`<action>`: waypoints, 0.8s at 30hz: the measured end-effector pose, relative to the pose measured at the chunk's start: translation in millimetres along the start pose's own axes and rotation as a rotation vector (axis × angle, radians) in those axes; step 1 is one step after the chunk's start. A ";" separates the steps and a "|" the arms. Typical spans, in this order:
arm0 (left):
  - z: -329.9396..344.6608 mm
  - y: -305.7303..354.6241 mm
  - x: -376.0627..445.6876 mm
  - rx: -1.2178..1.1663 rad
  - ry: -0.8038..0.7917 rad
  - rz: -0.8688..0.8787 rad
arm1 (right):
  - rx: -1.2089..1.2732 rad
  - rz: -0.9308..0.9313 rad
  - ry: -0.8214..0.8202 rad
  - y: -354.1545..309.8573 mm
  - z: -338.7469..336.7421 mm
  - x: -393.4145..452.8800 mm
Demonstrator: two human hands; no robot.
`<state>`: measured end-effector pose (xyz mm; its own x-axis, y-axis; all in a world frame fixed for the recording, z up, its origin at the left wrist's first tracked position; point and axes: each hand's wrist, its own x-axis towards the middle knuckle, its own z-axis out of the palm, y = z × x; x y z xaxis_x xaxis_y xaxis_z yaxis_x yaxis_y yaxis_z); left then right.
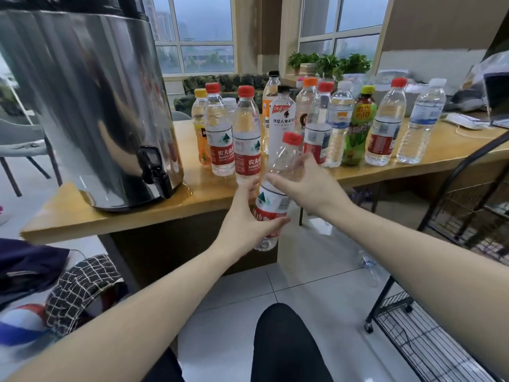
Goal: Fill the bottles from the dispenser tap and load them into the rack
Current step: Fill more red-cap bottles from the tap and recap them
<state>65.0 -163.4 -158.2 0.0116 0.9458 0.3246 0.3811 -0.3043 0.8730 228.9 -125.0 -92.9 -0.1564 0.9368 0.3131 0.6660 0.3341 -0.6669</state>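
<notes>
- A clear bottle with a red cap and red label (271, 199) is held in front of the table edge, tilted with its cap leaning up and to the right, its base hanging below the tabletop level.
- The left hand (245, 224) is wrapped round the lower part of this bottle, fingers curled over the red label.
- The right hand (305, 183) is placed on the upper part of the same bottle, below the cap; thumb and fingers are curved round its shoulder.
- The bottle is seen to be capped; how much it holds cannot be told.
- A steel dispenser (91, 106) stands on the left end of the wooden table (82, 213), its black tap (154, 169) facing the table's front edge. The held bottle is well to the right of the tap.
- A group of capped bottles (316, 122) stands upright on the table behind the hands; red, orange, yellow, black and white caps are noted, and one green-labelled bottle (359, 128) is among them.
- A black wire rack (440, 340) stands on the tiled floor at the right; its lower shelf is visible at the bottom right corner.
- One clear bottle (369, 267) lies on the floor between the table and the rack.
- Dark and checked fabric items (80, 285) lie at the lower left.
- Potted plants (330, 63) are noted on the window sill behind.
</notes>
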 end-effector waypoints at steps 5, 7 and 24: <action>-5.6 -15.1 -26.9 -0.065 0.120 -0.068 | 0.011 0.001 -0.152 -11.2 38.4 -19.5; -10.5 -25.2 -35.7 -0.073 0.168 -0.114 | 0.000 0.007 -0.230 -19.6 49.2 -22.4; -53.3 -80.0 -98.6 0.318 0.341 -0.156 | -0.623 -0.240 -0.157 -64.4 114.6 -12.4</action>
<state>-15.9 -238.3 -240.7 -0.3513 0.8701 0.3456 0.6178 -0.0619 0.7839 104.4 -146.2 -131.3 -0.4245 0.8641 0.2705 0.8878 0.4559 -0.0631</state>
